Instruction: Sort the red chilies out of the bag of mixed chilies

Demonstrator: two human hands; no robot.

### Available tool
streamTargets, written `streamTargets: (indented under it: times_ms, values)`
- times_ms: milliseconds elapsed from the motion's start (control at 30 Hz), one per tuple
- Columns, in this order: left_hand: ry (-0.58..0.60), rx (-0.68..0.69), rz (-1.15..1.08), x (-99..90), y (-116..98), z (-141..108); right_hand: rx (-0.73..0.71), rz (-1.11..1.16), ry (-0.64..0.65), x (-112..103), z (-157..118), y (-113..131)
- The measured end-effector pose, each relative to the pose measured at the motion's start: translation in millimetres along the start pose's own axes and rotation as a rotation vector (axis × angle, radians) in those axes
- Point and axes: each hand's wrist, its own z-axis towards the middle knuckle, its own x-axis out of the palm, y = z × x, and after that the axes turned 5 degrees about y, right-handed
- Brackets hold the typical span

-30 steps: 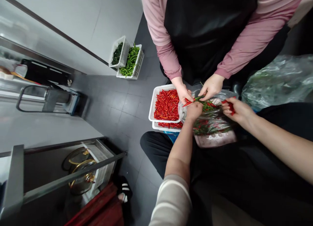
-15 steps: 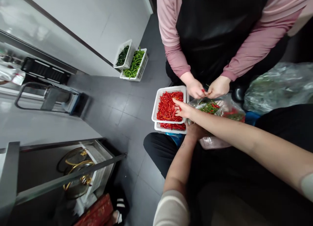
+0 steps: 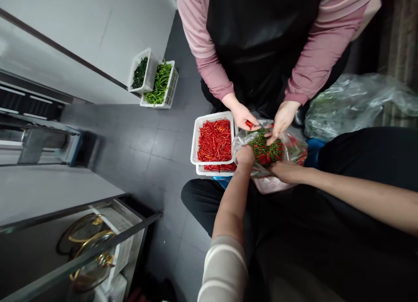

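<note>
A clear plastic bag [image 3: 241, 140] lies open in front of me with red chillies on green stems [image 3: 261, 147] inside. At its near left side, my left hand [image 3: 245, 155] is closed on the bag's edge. My right hand [image 3: 284, 171] reaches into the bag from the right, its fingers hidden among the chillies and plastic. Left of the bag, red chillies [image 3: 214, 140] fill a white basket [image 3: 193, 150], stacked on another white basket [image 3: 200, 170] that also holds red chillies.
Opposite me, a co-worker's hand [image 3: 243, 117] holds a red chilli, and their other hand [image 3: 283, 119] reaches over the bag. A pink tray [image 3: 271, 185] sits under the bag. Baskets of green peppers [image 3: 171, 88] stand by the wall. A metal rack [image 3: 143, 225] is at left.
My right hand has moved from over the red chilli basket back to the bag. My left hand stays at the bag. The co-worker's hands have moved apart, one over the bag.
</note>
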Motion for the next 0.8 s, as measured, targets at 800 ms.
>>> streamTargets:
  times_ms: [800]
  values:
    - [0.031,0.158,-1.207,-7.0,-22,-22,0.138,0.94,-0.098,-57,31,50]
